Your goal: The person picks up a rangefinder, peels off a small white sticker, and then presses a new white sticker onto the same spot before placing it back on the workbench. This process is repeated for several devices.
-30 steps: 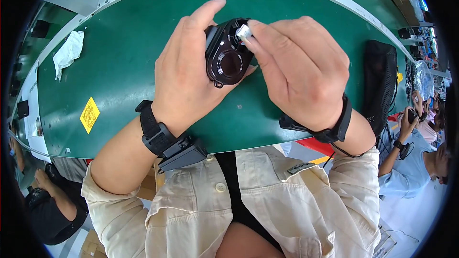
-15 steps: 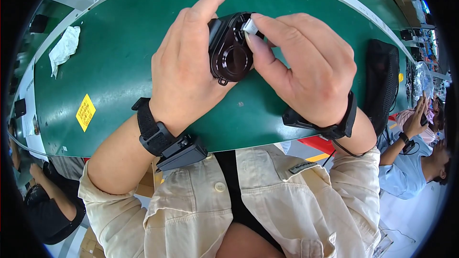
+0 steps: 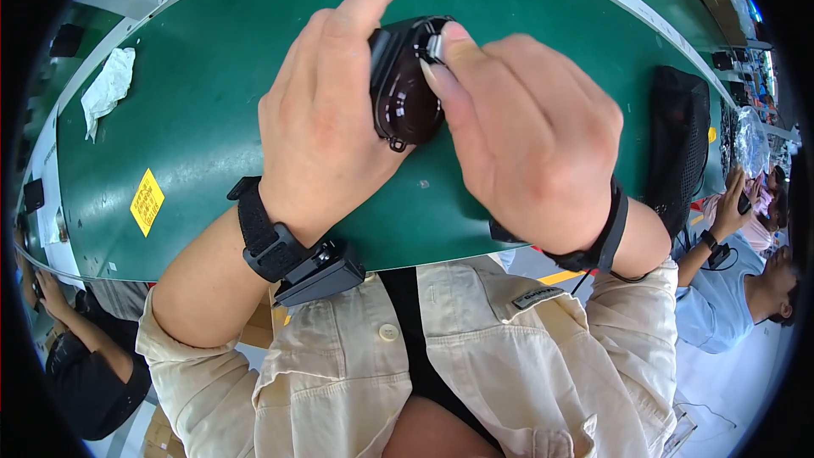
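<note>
My left hand is wrapped round a glossy black device with a rounded dark face and a small loop at its lower end. Its thumb side lies against the device, and one finger sticks up past the top. Between the thumb and forefinger of my right hand, a small silver-white piece is pinched against the upper right of that face. The fingertips partly cover this piece, so its exact kind cannot be made out. Both hands are above the green table.
A crumpled white tissue and a yellow label lie on the left of the table. A black mesh pouch lies at the right. Other people sit at both sides, one in a light blue shirt.
My right hand has turned and shifted slightly left and down, with the silver-white piece moving a little left along the device. The left hand keeps its hold, shifted slightly.
</note>
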The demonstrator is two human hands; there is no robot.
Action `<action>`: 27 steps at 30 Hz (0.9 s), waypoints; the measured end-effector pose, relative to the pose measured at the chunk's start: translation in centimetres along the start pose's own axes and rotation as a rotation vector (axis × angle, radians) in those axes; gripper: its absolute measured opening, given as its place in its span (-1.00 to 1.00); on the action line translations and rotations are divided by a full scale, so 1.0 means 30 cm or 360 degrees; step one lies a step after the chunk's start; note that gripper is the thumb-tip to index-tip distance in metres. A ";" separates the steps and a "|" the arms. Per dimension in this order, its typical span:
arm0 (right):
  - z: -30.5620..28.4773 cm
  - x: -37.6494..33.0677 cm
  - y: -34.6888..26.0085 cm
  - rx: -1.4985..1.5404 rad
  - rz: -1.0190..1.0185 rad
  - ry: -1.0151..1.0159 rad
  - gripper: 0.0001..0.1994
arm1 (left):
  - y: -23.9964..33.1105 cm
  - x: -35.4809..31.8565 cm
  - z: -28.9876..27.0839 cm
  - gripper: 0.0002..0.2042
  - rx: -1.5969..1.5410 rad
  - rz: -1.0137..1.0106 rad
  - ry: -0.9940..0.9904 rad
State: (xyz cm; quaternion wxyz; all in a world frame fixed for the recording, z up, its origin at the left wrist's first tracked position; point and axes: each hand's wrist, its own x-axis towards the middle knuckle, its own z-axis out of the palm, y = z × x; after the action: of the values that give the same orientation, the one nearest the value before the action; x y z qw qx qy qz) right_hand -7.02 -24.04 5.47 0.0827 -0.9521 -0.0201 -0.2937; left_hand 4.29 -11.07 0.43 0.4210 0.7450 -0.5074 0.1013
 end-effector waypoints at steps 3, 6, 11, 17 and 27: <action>-0.020 0.031 0.028 0.0268 0.0212 -0.0159 -0.82 | 0.011 0.009 -0.015 -0.21 0.0080 -0.0077 -0.0017; -0.019 0.050 0.090 0.0680 0.0516 -0.0288 -0.82 | 0.020 0.009 -0.019 -0.18 -0.0109 -0.0090 -0.0112; 0.059 0.031 0.134 0.2481 0.1026 -0.0440 -0.69 | 0.026 0.007 -0.004 -0.12 -0.0351 -0.0032 -0.0135; 0.064 0.028 0.100 0.2623 0.1086 -0.0666 -0.63 | 0.016 0.005 -0.004 -0.13 -0.0391 0.0008 -0.0072; 0.101 0.007 0.036 0.2536 0.1132 -0.0320 -0.62 | 0.014 -0.007 -0.006 -0.11 -0.0219 -0.0010 -0.0025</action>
State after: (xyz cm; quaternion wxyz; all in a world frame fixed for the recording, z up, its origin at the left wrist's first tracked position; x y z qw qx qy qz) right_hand -5.06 -24.60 2.97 0.8073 -0.5823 0.0715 -0.0638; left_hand 3.89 -10.85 0.62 0.4676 0.7167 -0.5140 0.0590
